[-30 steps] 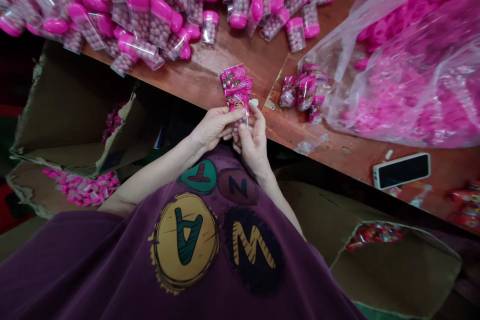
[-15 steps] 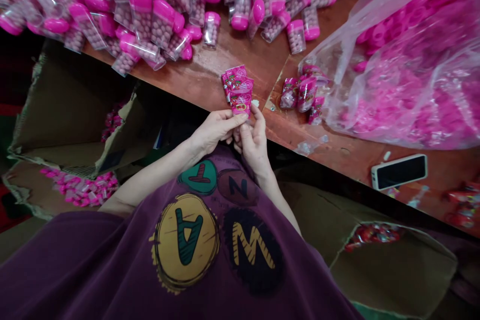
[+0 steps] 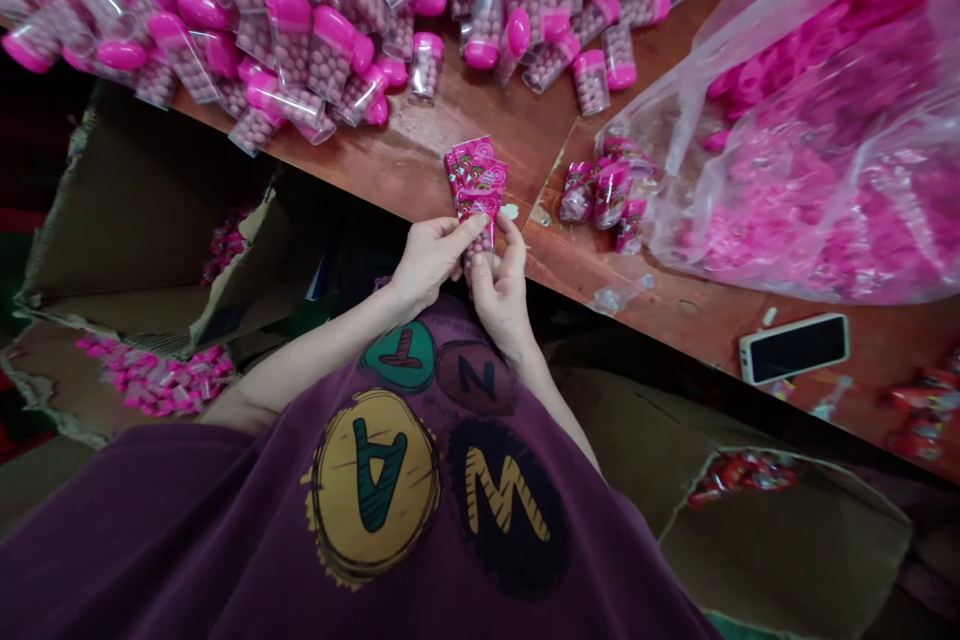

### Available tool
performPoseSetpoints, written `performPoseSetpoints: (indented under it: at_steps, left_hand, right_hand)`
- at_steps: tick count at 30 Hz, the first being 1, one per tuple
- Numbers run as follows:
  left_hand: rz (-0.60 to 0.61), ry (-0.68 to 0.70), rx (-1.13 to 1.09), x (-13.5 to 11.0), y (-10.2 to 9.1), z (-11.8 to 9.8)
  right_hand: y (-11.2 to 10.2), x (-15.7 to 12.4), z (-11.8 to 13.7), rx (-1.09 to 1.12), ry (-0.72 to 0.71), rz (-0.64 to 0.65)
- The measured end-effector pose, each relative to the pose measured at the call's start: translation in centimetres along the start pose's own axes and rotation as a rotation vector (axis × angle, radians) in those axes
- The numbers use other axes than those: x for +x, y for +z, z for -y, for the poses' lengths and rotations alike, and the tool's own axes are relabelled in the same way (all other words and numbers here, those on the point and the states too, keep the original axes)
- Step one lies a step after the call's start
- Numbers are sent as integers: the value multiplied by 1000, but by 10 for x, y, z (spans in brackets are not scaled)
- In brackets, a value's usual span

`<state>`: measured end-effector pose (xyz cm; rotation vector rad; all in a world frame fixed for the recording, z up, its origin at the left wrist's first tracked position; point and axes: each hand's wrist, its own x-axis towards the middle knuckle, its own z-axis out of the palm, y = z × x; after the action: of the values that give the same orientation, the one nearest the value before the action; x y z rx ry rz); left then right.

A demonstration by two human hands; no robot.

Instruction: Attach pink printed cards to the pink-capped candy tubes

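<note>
Between my hands, at the table's front edge, is a small clear candy bottle [image 3: 480,245] with pale pink balls inside, partly hidden by fingers. My left hand [image 3: 429,260] is closed on it from the left, its thumb across the front by a pink printed wrapper. Closed around its right and lower side is my right hand [image 3: 504,285], with the forefinger raised along the edge. Several flat pink printed wrappers [image 3: 474,165] lie overlapped just beyond the fingertips. Whether the nearest wrapper is around the bottle I cannot tell.
Many pink-capped candy bottles [image 3: 330,45] are heaped along the back. Several wrapped pieces [image 3: 609,188] lie beside a clear bag [image 3: 810,210] of pink parts. A phone [image 3: 795,349] is at the right. Open cardboard boxes [image 3: 142,220] stand below the table edge.
My right hand has shifted slightly, and the thumbs have parted a little. More of the bottle's pink balls now shows between the hands. The view has moved slightly.
</note>
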<state>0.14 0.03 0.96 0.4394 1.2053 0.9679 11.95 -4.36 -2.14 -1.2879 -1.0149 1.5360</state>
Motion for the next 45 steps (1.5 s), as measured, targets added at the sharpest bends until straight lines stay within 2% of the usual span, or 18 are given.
performPoseSetpoints:
  at_steps: [5, 9, 12, 16, 19, 23, 27, 32, 33, 36, 38, 40, 45]
  left_hand:
    - [257, -87, -86, 1, -11, 3]
    - [331, -135, -75, -1, -16, 5]
    - [268, -102, -25, -2, -16, 0]
    - [-22, 174, 33, 7, -20, -8]
    - [-19, 330, 205, 16, -26, -12]
    - [1, 381, 390, 20, -31, -16]
    - [-45, 338, 335, 19, -26, -17]
    - [-97, 213, 95, 6, -20, -17]
    - [-63, 154, 57, 3, -20, -16]
    - [154, -63, -5, -5, -21, -13]
    - [244, -139, -43, -7, -20, -10]
    - [225, -141, -65, -7, -18, -7]
    - [77, -145, -11, -5, -9, -3]
  right_hand:
    - [2, -3, 14, 217, 104, 25]
    - [-3, -3, 19, 219, 124, 54]
    - [-11, -2, 21, 156, 115, 95]
    - [-16, -2, 23, 108, 125, 113]
    - [-15, 0, 20, 108, 136, 137]
    - [-13, 0, 11, 82, 88, 142]
    - [-10, -2, 4, -33, -11, 74]
    - [-6, -2, 7, 183, 122, 49]
    - [-6, -2, 8, 205, 137, 56]
    - [-6, 0, 9, 217, 137, 88]
    - [-4, 1, 8, 213, 129, 92]
    - [-2, 2, 5, 195, 115, 73]
    - [2, 5, 1, 104, 26, 5]
